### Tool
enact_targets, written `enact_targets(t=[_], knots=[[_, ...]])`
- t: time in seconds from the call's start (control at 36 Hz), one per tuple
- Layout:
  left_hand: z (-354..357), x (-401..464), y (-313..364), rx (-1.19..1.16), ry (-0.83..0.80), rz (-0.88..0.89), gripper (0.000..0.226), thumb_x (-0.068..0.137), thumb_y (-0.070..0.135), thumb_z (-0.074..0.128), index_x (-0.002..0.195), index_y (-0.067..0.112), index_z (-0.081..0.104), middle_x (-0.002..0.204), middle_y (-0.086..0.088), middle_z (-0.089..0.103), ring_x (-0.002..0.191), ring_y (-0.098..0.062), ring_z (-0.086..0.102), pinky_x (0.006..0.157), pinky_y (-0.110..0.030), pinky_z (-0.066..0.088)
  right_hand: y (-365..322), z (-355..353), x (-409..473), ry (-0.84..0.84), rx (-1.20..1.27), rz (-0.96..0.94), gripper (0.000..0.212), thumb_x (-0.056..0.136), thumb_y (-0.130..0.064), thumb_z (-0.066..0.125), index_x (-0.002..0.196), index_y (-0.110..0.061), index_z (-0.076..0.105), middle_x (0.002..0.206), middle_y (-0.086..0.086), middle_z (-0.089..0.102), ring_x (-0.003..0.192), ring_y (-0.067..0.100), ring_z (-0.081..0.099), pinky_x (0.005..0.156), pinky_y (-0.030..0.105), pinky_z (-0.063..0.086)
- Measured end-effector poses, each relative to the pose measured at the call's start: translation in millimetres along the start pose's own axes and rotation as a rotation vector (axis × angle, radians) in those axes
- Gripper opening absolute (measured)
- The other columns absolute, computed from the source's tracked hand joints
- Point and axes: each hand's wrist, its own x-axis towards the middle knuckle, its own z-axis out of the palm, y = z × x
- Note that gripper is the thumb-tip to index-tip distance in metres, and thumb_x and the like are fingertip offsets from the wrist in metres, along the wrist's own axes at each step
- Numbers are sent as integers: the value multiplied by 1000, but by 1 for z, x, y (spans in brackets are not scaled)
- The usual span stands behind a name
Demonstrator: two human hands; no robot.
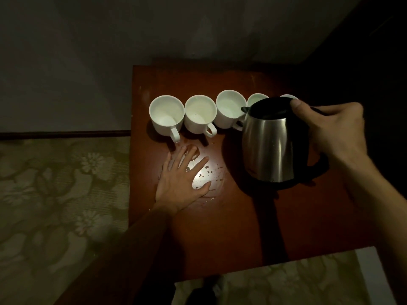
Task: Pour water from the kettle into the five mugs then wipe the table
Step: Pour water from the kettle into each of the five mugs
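Several white mugs stand in a row at the back of the brown wooden table (220,227): the leftmost mug (166,114), a second mug (200,113), a third mug (230,108), and two more partly hidden behind the kettle, one (255,99) and the other (287,96). My right hand (330,130) grips the black handle of the steel kettle (272,142), held above the table with its spout toward the third mug. My left hand (184,179) lies flat with spread fingers on a puddle of spilled water (209,175).
The table stands against a grey wall. Floral patterned floor covering (55,194) lies to the left and in front. Dark space runs along the table's right side. A dark shoe shape (207,291) shows below the table's front edge.
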Motion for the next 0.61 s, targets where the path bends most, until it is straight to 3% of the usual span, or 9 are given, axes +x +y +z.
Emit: enact_targets(t=[0.17,0.28,0.47,0.61], knots=[[0,0,-1,25,-26,5,73,92,78,33,158,48,27,172,0,12,159,-22,0,126,-54,0,-15,-12,0,1,16,35,22,95,-49,79,84,-33,68,90,-10,73,82,5,74,75,32,61],[-1,0,-1,26,-27,7,73,92,78,32,158,47,27,172,0,12,159,-22,1,126,-54,1,-23,-18,1,-8,-4,40,26,94,-49,80,88,-26,70,91,-6,74,78,7,72,70,31,58],[-2,0,0,34,-11,10,73,92,77,34,158,46,29,171,-1,16,159,-22,5,126,-55,3,-29,-22,0,-18,-6,43,26,93,-50,80,83,-31,66,87,-5,74,77,8,74,75,34,61],[-2,0,0,33,-23,4,73,92,78,33,158,47,27,172,0,14,159,-22,3,126,-55,3,-30,-22,1,-22,-18,51,28,91,-54,80,84,-29,70,87,-4,75,71,8,72,66,33,57]])
